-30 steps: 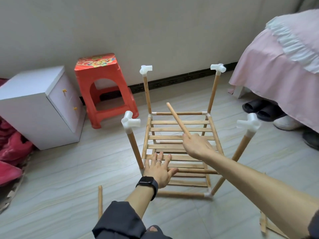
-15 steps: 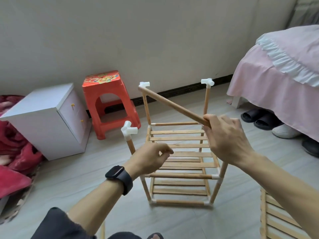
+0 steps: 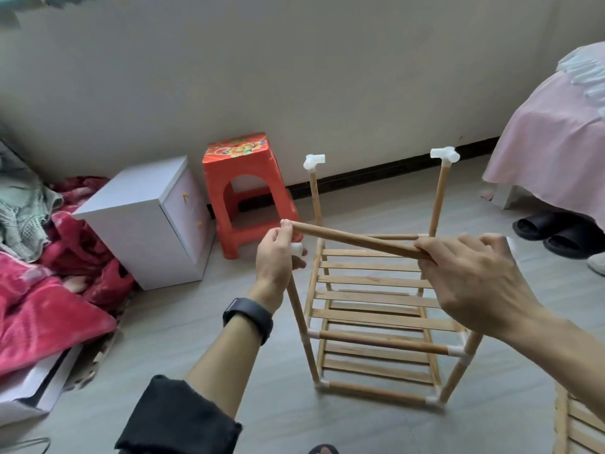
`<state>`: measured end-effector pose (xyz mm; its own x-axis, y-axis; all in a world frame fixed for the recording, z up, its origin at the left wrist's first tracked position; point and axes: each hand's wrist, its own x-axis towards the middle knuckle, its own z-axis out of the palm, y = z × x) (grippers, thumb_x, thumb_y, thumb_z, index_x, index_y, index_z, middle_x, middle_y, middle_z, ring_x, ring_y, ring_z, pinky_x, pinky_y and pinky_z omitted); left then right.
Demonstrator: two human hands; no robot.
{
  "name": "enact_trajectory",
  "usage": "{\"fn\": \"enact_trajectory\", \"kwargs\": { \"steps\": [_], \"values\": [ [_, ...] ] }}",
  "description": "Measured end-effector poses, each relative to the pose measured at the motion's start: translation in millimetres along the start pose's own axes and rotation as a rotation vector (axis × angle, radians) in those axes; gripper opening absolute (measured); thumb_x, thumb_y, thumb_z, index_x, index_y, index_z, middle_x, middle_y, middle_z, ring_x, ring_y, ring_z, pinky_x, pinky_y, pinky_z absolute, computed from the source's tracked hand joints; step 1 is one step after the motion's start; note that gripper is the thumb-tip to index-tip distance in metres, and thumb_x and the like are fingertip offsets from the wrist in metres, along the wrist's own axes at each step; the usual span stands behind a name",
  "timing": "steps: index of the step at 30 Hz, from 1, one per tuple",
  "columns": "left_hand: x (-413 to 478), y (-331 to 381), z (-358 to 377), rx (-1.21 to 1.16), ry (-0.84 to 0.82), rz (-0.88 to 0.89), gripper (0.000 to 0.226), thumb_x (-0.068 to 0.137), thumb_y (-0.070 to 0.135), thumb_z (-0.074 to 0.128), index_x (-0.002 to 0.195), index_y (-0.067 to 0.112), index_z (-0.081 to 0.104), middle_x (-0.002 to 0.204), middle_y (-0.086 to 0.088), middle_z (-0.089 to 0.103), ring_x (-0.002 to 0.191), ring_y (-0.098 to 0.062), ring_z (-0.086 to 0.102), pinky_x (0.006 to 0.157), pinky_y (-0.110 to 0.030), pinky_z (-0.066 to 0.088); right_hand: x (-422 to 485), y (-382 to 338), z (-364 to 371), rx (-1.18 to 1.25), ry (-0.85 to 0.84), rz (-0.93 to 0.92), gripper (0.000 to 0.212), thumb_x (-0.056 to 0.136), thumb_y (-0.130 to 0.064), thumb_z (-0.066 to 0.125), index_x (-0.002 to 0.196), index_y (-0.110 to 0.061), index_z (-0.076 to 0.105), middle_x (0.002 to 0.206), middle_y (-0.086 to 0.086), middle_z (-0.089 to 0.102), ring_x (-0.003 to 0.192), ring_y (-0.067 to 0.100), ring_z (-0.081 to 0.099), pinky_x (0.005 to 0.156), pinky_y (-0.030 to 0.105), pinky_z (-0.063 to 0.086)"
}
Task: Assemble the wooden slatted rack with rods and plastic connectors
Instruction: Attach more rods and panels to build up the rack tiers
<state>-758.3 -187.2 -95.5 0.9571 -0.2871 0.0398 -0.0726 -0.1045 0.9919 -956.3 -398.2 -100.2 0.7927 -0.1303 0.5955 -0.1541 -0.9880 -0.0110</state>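
The wooden slatted rack (image 3: 373, 299) stands on the floor with two slatted shelves and four upright rods. White plastic connectors cap the far left upright (image 3: 313, 161) and the far right upright (image 3: 444, 155). I hold a loose wooden rod (image 3: 353, 239) level above the rack. My right hand (image 3: 471, 276) grips its right end. My left hand (image 3: 278, 255) pinches its left end with thumb and forefinger, while its lower fingers curl round the white connector (image 3: 296, 249) on the near left upright. The near right upright's top is hidden behind my right hand.
An orange plastic stool (image 3: 244, 191) and a white cabinet (image 3: 147, 217) stand left of the rack by the wall. Red bedding (image 3: 42, 309) lies at the far left. A pink-covered bed (image 3: 556, 152) with black slippers (image 3: 556, 237) under it is at right. A spare slatted panel (image 3: 579, 424) lies lower right.
The rod has swung down from a steep slant to nearly level. My left hand rose from the middle shelf to the near left connector and took the rod's left end.
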Motion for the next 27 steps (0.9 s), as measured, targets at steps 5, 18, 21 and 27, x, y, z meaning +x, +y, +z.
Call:
{"fn": "enact_trajectory", "kwargs": {
  "steps": [5,18,21,27],
  "values": [
    [8.6,-9.0,-10.3,-0.109,-0.05,0.007,0.04,0.107,0.037,0.04,0.072,0.02,0.049,0.055,0.007,0.041,0.047,-0.009,0.037,0.053,-0.026,0.038,-7.2,5.7,-12.3,0.05,0.059,0.018,0.033,0.095,-0.043,0.054,0.101,-0.017,0.072,0.073,-0.006,0.069,0.067,0.023,0.062,0.074,0.035,0.028],
    [8.8,-6.3,-2.8,-0.166,0.002,-0.011,0.036,0.105,0.033,0.043,0.076,0.015,0.055,0.045,0.01,0.04,0.043,-0.009,0.036,0.052,-0.028,0.035,-20.9,18.4,-23.4,0.039,0.073,0.058,0.036,0.095,-0.048,0.051,0.099,-0.019,0.074,0.068,-0.009,0.064,0.071,0.025,0.055,0.077,0.046,0.039],
    [8.1,-6.8,-3.6,-0.166,0.007,-0.005,0.038,0.105,0.034,0.043,0.074,0.016,0.055,0.045,0.009,0.041,0.044,-0.01,0.036,0.052,-0.029,0.035,-22.6,17.8,-23.2,0.045,0.066,0.033,0.037,0.095,-0.048,0.05,0.099,-0.019,0.074,0.069,-0.008,0.066,0.068,0.024,0.054,0.076,0.045,0.039],
    [6.1,-7.4,-2.7,-0.184,0.02,-0.019,0.039,0.104,0.034,0.044,0.072,0.016,0.054,0.045,0.009,0.041,0.044,-0.009,0.036,0.05,-0.025,0.035,-27.7,14.6,-20.7,0.07,-0.008,-0.044,0.037,0.098,-0.046,0.046,0.095,-0.022,0.074,0.057,-0.01,0.054,0.052,0.017,0.048,0.068,0.035,0.029]
  ]
}}
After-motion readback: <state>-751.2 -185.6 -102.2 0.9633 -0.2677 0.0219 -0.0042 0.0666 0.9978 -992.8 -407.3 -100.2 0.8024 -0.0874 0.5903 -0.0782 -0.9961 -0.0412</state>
